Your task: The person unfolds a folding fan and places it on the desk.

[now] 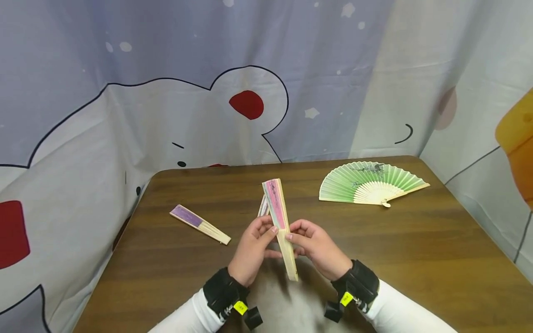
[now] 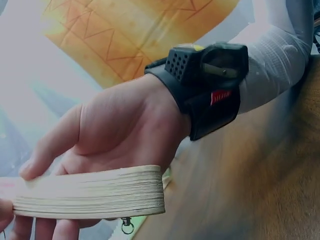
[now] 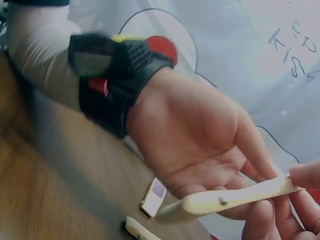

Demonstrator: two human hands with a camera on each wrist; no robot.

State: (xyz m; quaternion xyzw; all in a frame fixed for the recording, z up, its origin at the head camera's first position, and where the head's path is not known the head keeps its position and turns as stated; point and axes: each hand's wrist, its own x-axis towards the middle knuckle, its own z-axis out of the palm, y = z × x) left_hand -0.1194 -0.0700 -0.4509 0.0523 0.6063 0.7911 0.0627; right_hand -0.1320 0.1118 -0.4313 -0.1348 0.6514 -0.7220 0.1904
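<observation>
White long sleeves [image 1: 399, 305] cover both arms. Behind the bare hands, each wrist wears a black strap-on camera mount [image 1: 357, 284] with a small yellow tag [image 1: 240, 307].

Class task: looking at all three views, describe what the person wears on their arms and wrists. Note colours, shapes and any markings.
Both arms wear long white sleeves. Each wrist carries a wide black band holding a boxy black camera unit with a perforated face. Small yellow tags sit on the bands, and a red label marks the right one. The hands are bare.
</observation>
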